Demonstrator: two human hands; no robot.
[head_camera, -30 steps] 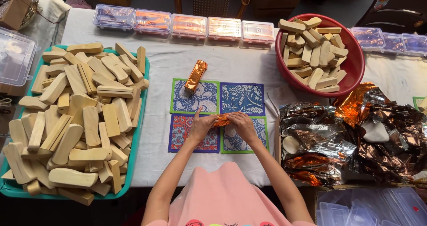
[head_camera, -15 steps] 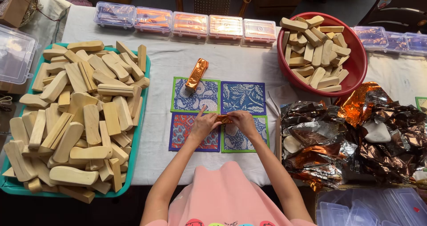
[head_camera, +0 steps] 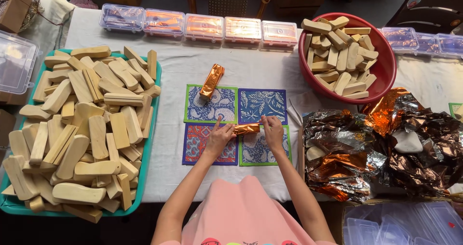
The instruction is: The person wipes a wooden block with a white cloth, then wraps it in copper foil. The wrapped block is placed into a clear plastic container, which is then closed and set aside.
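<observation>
A small block wrapped in orange foil (head_camera: pixel 247 128) lies crosswise between my two hands, over the patterned square mats (head_camera: pixel 261 105). My left hand (head_camera: pixel 219 137) pinches its left end, with one finger pointing up. My right hand (head_camera: pixel 273 130) grips its right end. Another finished orange-foil block (head_camera: pixel 212 81) lies at an angle on the upper left mat's top edge. All this is on a white tablecloth (head_camera: pixel 173 129).
A teal tray (head_camera: pixel 155 111) heaped with pale wooden blocks fills the left. A red bowl (head_camera: pixel 386 66) of the same blocks sits at upper right. Crumpled orange and silver foil sheets (head_camera: pixel 381 143) lie right. Clear lidded boxes (head_camera: pixel 202 25) line the far edge; empty ones (head_camera: pixel 400 225) sit lower right.
My hands have drawn slightly apart along the foil block, so more of it shows between them. The rest stays as it was.
</observation>
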